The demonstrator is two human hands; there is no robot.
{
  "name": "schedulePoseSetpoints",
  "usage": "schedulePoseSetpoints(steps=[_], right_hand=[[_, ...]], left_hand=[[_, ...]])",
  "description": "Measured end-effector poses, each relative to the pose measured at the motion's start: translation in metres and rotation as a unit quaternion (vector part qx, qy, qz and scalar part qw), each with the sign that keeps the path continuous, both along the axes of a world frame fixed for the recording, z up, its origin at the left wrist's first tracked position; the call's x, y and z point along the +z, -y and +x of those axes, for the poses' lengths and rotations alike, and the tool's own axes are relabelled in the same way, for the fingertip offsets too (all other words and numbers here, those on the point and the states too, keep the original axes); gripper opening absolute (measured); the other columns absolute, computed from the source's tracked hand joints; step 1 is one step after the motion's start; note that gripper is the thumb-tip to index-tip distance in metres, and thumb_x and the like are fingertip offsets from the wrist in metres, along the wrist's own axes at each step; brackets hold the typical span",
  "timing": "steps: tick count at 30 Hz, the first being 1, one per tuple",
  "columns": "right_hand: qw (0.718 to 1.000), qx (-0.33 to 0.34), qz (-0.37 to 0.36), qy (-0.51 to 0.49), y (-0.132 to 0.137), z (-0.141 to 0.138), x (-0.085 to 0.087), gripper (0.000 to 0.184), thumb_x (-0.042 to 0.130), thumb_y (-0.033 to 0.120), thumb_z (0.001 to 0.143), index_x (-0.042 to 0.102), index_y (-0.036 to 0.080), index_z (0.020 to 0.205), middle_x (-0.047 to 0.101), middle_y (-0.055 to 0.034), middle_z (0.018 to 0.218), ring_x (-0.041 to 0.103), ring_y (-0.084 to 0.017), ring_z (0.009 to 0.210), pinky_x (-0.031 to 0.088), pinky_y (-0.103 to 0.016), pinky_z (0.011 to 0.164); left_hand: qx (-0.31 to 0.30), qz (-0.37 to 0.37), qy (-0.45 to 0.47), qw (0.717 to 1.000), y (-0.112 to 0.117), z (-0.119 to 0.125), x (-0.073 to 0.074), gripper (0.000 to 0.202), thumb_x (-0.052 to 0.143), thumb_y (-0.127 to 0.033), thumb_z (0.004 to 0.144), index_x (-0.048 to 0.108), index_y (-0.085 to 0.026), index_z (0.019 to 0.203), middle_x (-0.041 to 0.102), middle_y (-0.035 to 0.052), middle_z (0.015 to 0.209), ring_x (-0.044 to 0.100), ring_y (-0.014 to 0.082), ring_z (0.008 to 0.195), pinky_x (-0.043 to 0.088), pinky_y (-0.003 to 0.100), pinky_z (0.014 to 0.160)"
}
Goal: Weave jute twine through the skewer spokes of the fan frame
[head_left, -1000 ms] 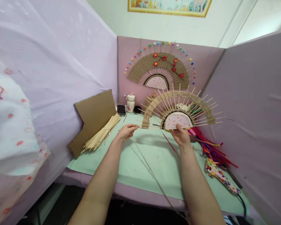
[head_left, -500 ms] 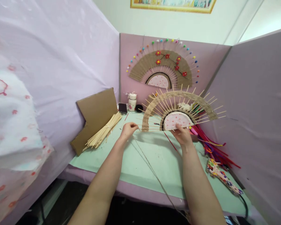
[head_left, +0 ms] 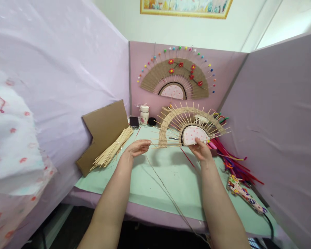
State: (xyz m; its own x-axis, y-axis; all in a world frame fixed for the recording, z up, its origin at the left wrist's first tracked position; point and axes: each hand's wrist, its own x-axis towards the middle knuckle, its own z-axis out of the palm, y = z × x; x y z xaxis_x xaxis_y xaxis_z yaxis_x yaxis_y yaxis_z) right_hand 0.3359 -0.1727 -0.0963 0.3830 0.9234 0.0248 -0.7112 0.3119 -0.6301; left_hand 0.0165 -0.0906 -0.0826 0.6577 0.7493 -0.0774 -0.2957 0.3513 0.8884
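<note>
My right hand point(head_left: 201, 149) is closed on the pink dotted base of a half-woven fan point(head_left: 189, 121) made of bamboo sticks and jute twine, holding it tilted back above the green mat point(head_left: 166, 176). My left hand point(head_left: 138, 147) pinches a thin strand of twine point(head_left: 168, 193) near the fan's lower left sticks. The strand trails down across the mat toward me.
A finished fan point(head_left: 175, 76) with red flowers and coloured beads hangs on the back wall. A bundle of bamboo sticks point(head_left: 112, 148) and a cardboard piece point(head_left: 103, 128) lie at the left. Pipe cleaners point(head_left: 233, 157), a patterned glue gun point(head_left: 245, 195), a small jar point(head_left: 144, 114) and a phone point(head_left: 134, 121) are nearby.
The fan has tilted back and lower, so it looks smaller. My left hand has opened slightly and shifted toward the fan's left sticks.
</note>
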Motion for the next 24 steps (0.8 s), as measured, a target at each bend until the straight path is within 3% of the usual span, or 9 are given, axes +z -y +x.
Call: schedulePoseSetpoints(steps=[6, 14, 18, 24], right_hand=[[1.0, 0.015, -0.002, -0.004, 0.0, 0.002, -0.002, 0.033, 0.058, 0.004, 0.083, 0.065, 0.026, 0.105, 0.076, 0.0011, 0.1, 0.07, -0.014, 0.097, 0.058, -0.034, 0.09], [0.997, 0.058, -0.004, 0.051, 0.005, 0.001, -0.001, 0.032, 0.064, 0.005, 0.078, 0.065, 0.028, 0.1, 0.076, 0.003, 0.099, 0.071, -0.014, 0.095, 0.061, -0.031, 0.081], [0.993, 0.054, -0.016, 0.102, 0.006, 0.003, -0.001, 0.032, 0.068, 0.007, 0.075, 0.066, 0.026, 0.101, 0.076, 0.0021, 0.097, 0.071, -0.015, 0.091, 0.061, -0.031, 0.079], [0.986, 0.04, -0.023, 0.157, 0.008, 0.003, -0.001, 0.033, 0.074, 0.012, 0.072, 0.066, 0.025, 0.1, 0.076, 0.0012, 0.095, 0.07, -0.017, 0.091, 0.059, -0.035, 0.082]], left_hand=[[-0.043, -0.008, 0.004, 0.999, 0.004, -0.003, 0.001, 0.027, 0.085, -0.016, 0.058, 0.062, -0.009, 0.071, 0.048, -0.0023, 0.064, 0.034, 0.0009, 0.051, 0.022, 0.013, 0.043], [-0.055, 0.001, -0.07, 0.996, 0.005, 0.0, 0.003, 0.031, 0.086, -0.019, 0.057, 0.058, -0.01, 0.067, 0.041, -0.006, 0.058, 0.029, 0.0, 0.048, 0.019, 0.013, 0.043], [-0.035, 0.021, -0.137, 0.99, 0.004, 0.003, -0.001, 0.033, 0.087, -0.022, 0.053, 0.059, -0.011, 0.064, 0.04, -0.0068, 0.055, 0.026, 0.0003, 0.045, 0.014, 0.016, 0.041], [0.039, 0.051, -0.254, 0.965, 0.006, 0.009, -0.008, 0.028, 0.085, -0.026, 0.055, 0.063, -0.015, 0.067, 0.041, -0.0073, 0.05, 0.021, 0.0014, 0.036, 0.002, 0.021, 0.039]])
